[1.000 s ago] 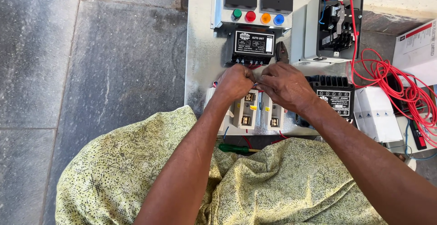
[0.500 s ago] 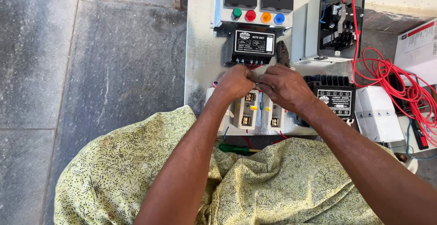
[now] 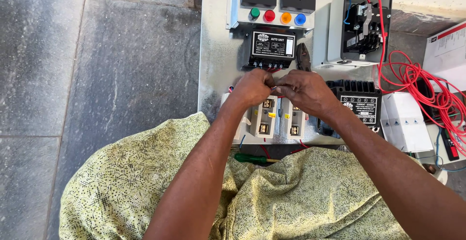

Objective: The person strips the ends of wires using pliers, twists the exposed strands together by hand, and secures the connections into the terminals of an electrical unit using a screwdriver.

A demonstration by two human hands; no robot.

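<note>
Barely any shift: left hand [image 3: 253,87] and right hand [image 3: 305,90] still pinched together over contactor blocks [image 3: 264,117]; what the fingers grasp can't be told.

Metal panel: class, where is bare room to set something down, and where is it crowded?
Bare: the metal panel strip left of the black control unit, and the stone floor beyond. Crowded: around both hands, the contactors, and the red wire at the right.
</note>
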